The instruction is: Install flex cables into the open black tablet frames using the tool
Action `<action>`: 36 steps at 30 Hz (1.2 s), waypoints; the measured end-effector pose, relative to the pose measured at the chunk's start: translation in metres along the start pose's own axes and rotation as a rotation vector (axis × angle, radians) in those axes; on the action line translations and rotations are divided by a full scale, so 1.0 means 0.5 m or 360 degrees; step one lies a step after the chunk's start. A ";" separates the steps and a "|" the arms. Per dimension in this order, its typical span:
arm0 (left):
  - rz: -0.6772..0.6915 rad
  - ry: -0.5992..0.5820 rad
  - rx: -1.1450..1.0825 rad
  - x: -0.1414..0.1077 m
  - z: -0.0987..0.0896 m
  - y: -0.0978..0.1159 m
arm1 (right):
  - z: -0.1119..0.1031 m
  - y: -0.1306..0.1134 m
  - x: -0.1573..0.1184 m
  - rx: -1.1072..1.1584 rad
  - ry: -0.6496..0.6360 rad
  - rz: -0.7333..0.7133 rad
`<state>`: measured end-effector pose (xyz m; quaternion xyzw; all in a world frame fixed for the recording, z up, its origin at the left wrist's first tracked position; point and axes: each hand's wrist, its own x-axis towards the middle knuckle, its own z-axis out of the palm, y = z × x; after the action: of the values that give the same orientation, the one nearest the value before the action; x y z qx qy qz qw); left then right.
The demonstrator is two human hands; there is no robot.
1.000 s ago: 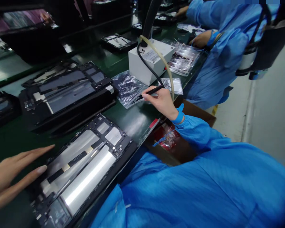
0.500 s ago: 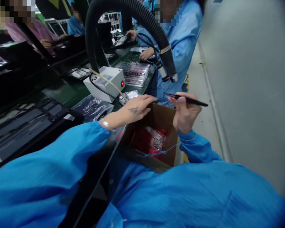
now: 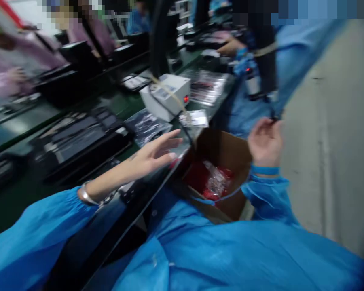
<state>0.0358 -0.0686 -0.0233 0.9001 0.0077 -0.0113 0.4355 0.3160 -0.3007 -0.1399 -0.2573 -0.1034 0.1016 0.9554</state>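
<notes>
My left hand (image 3: 153, 155) is stretched over the table's near edge with its fingers apart, holding nothing. My right hand (image 3: 265, 141), a blue band at its wrist, is raised beyond the far right corner of a cardboard box (image 3: 224, 143). Its fingers are curled round black tweezers (image 3: 273, 114), of which just a blurred dark part shows above the fingertips. Directly above it hangs the end of a thick black hose (image 3: 265, 68) with a small red-lit fitting. In the box lie red material and a clear plastic bag (image 3: 215, 180).
On the table stand a white box with a red switch (image 3: 166, 97), a compartment tray (image 3: 210, 87), a silvery packet (image 3: 195, 118) and a dark panel-like device (image 3: 87, 137). A blue cord (image 3: 230, 197) crosses the cardboard box. A co-worker in blue (image 3: 297, 52) stands close ahead.
The view has swung left and blurred. My left hand has drawn back from above the box to the table edge. My right hand has turned, and the tweezers no longer show lengthwise.
</notes>
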 end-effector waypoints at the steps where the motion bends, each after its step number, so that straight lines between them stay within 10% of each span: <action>1: -0.0074 0.0109 0.0105 -0.064 -0.028 -0.008 | 0.019 0.006 -0.017 0.0079 -0.0025 0.0055; 5: -0.0564 0.0355 0.0804 -0.310 -0.097 -0.046 | 0.132 0.074 -0.093 0.0143 -0.0107 0.0412; 8: -0.0995 0.0320 0.1121 -0.437 -0.090 -0.084 | 0.255 0.149 -0.170 -0.0239 -0.0659 0.0548; 12: -0.0976 0.0586 0.1003 -0.498 -0.037 -0.138 | 0.416 0.243 -0.285 -0.0440 -0.1615 0.0602; 16: -0.0845 0.0821 0.0925 -0.503 -0.005 -0.158 | 0.510 0.339 -0.378 -0.0746 -0.2094 0.0702; 23: -0.0662 0.0814 0.0866 -0.521 0.008 -0.158 | 0.511 0.456 -0.410 -0.1193 -0.2503 0.0439; 36: -0.0682 0.0810 0.0936 -0.520 0.017 -0.160 | 0.515 0.439 -0.412 -0.1436 -0.2623 0.0432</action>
<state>-0.2259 -0.0266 -0.0846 0.9379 0.2976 0.1189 0.1328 0.0236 -0.0445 -0.0643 -0.4593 -0.7438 0.3119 0.3722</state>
